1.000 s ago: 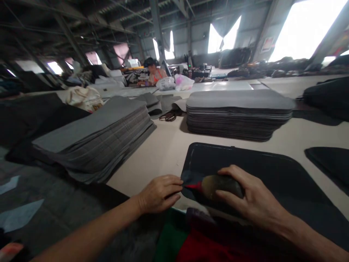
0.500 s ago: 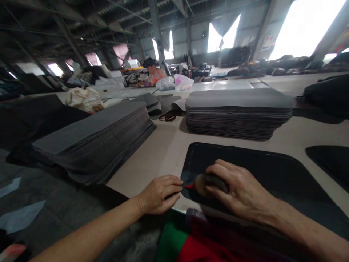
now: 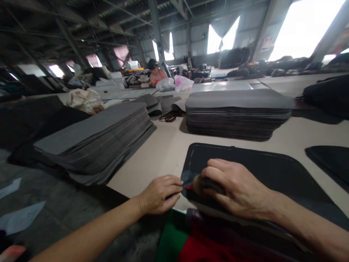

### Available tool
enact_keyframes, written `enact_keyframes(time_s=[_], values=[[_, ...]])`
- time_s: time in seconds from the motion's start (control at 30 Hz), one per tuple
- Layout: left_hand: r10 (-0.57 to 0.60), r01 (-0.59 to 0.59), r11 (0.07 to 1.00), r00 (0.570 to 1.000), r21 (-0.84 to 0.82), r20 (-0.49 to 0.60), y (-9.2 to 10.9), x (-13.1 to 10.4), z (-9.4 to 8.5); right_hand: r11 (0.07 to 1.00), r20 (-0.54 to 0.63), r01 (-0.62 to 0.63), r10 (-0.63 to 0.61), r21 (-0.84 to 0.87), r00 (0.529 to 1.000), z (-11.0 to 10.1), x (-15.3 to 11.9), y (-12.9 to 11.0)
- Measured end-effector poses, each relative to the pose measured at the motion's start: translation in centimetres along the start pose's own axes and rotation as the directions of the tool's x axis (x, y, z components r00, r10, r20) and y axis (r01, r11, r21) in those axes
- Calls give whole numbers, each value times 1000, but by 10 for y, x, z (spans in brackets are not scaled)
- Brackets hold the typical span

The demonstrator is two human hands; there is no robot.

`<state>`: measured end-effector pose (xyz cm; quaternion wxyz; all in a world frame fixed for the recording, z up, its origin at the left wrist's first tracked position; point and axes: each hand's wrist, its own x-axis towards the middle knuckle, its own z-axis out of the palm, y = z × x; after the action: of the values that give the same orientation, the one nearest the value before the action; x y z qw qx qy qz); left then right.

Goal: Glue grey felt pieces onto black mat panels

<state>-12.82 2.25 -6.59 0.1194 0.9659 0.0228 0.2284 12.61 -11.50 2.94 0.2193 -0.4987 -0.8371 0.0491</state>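
Observation:
On the pale table lies a black flat panel [image 3: 245, 160] with rounded corners. A whitish streak runs along its left side, and a greyish smear shows near its lower left corner. My right hand [image 3: 234, 185] is closed around a rounded tool [image 3: 208, 185] with a tan, wood-like front and a red tip; its exact kind I cannot make out. The red tip is at the panel's lower left corner. Beside that corner my left hand [image 3: 163, 194] rests with its fingers stretched out, fingertips at the panel's edge.
Behind the panel stands a stack of grey sheets [image 3: 237, 114]. Another grey stack [image 3: 95, 142] sits at the left table edge. Scissors [image 3: 168, 116] lie between them near grey scraps [image 3: 160, 103]. Another black piece [image 3: 329, 160] is on the right. A co-worker [image 3: 158, 75] sits far back.
My right hand has moved slightly left with the tool. The whitish streak and greyish smear on the panel are plainer now. My left hand has stayed put.

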Motion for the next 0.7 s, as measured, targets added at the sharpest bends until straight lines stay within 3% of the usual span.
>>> enact_keyframes(time_s=[0.37, 0.7], values=[[9, -9, 1000, 1000, 8, -8, -1, -1, 0, 998, 121, 3, 4, -57, 993, -22, 4, -1], [-7, 7, 1000, 1000, 4, 11, 0, -1, 0, 998, 134, 57, -52, -36, 990, -13, 16, -2]])
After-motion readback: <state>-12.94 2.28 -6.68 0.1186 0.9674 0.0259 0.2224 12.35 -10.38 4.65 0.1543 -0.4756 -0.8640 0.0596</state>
